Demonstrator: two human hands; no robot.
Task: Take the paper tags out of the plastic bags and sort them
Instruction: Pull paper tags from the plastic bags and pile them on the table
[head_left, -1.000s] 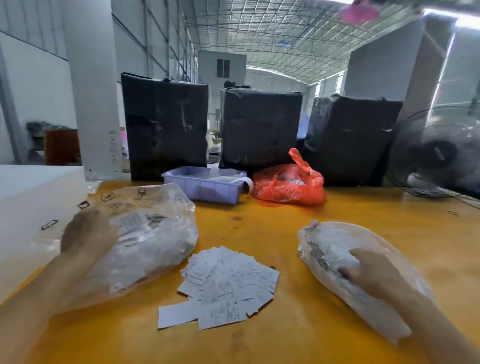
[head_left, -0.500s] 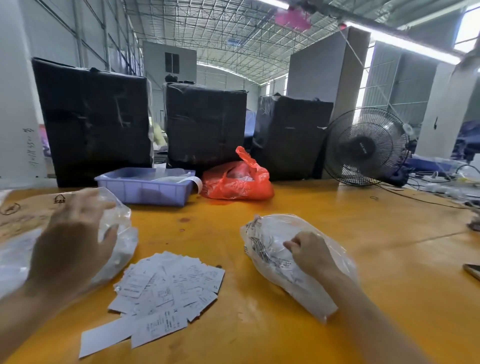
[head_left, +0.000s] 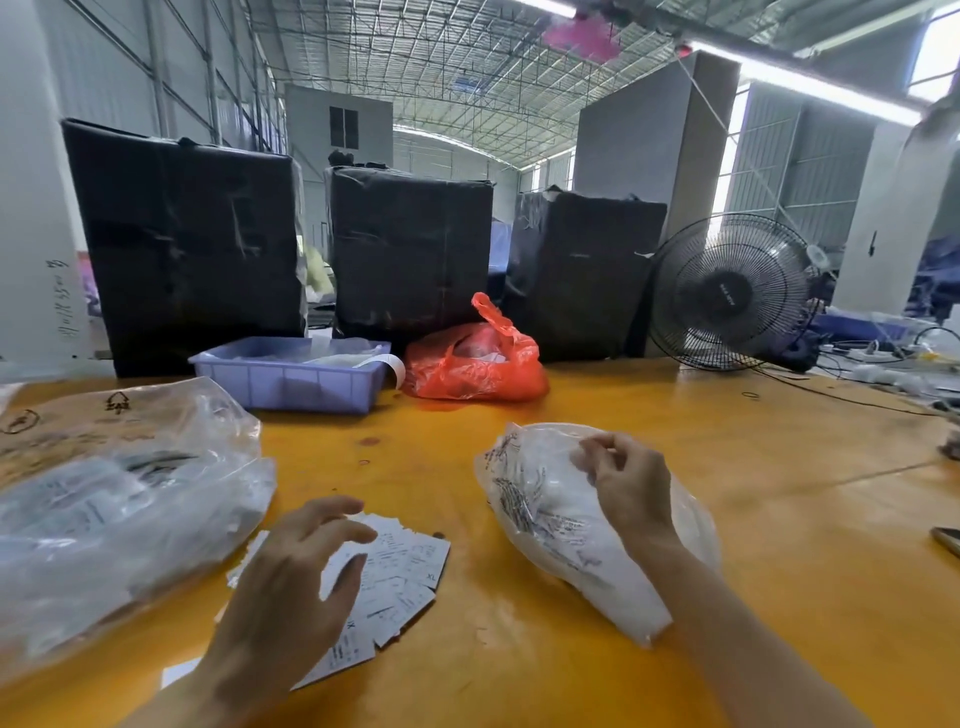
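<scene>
The large clear bag (head_left: 119, 499) has been released; the left hand (head_left: 291, 587) is now being held open over the loose paper tags (head_left: 400, 566). The small printed bag (head_left: 550, 514) is being pinched (top film) by the right hand (head_left: 628, 483), suggesting emptying next.

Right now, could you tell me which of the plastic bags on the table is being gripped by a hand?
The smaller clear bag on the right: the right hand pinches its top. The larger clear bag and the red bag lie untouched.
</scene>
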